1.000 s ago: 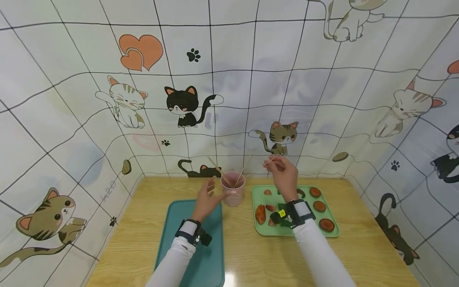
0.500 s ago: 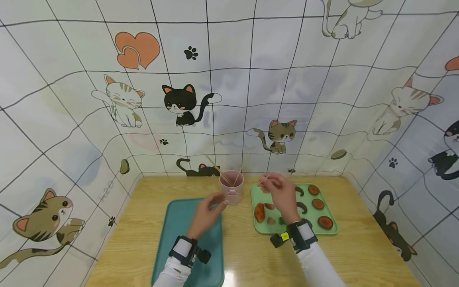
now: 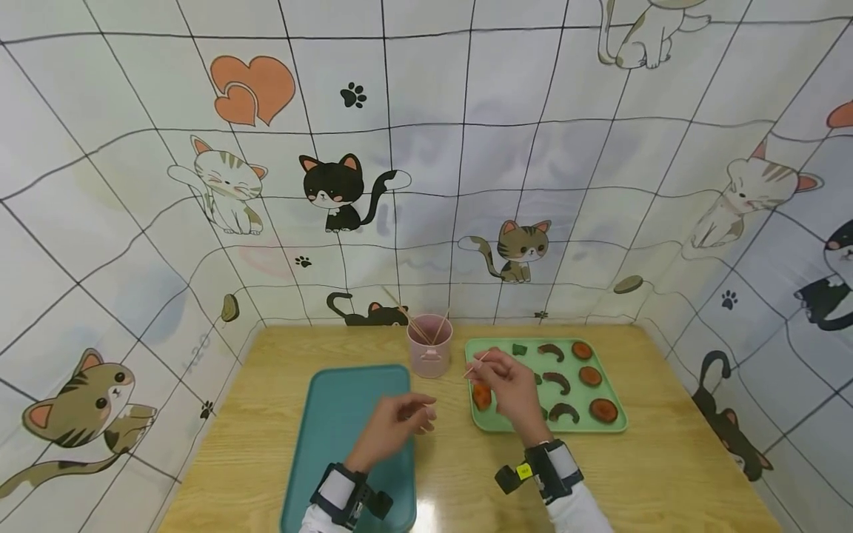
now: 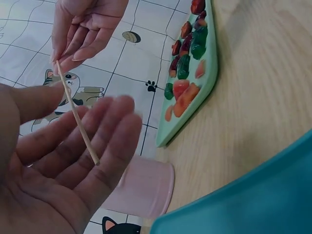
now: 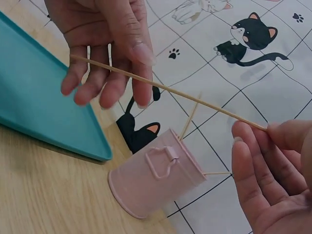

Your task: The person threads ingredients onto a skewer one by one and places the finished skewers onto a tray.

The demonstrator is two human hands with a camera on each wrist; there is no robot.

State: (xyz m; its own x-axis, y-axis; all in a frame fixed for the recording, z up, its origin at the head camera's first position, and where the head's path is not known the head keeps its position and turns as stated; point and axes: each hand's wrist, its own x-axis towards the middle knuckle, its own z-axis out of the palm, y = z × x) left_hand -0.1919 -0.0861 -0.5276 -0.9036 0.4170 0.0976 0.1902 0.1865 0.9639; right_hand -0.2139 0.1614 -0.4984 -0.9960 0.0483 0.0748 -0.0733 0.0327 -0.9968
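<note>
My right hand [image 3: 509, 389] pinches one end of a thin wooden skewer [image 5: 195, 100] between thumb and fingertips, in front of the green tray [image 3: 606, 428]. My left hand [image 3: 393, 429] hovers over the right side of the blue tray [image 3: 346, 407]. Its palm faces the skewer, fingers spread and slightly bent. The skewer's free end lies across the left fingers in both wrist views, and the left thumb is apart from it. On the green tray lie round orange-brown slices [image 3: 603, 409], curved brown shrimp-like pieces [image 3: 565, 412], green pieces [image 4: 183, 67] and a larger orange piece [image 3: 481, 396].
A pink bucket [image 3: 429, 363] with a small front handle stands between the trays, toward the back. More skewers [image 3: 400, 307] lean in it. A cat-patterned cloth [image 3: 426, 163] rises behind and beside the wooden table [image 3: 453, 474].
My right hand has come down and nearer with the skewer, from above the green tray's back edge. My left hand has drawn back from the bucket toward me.
</note>
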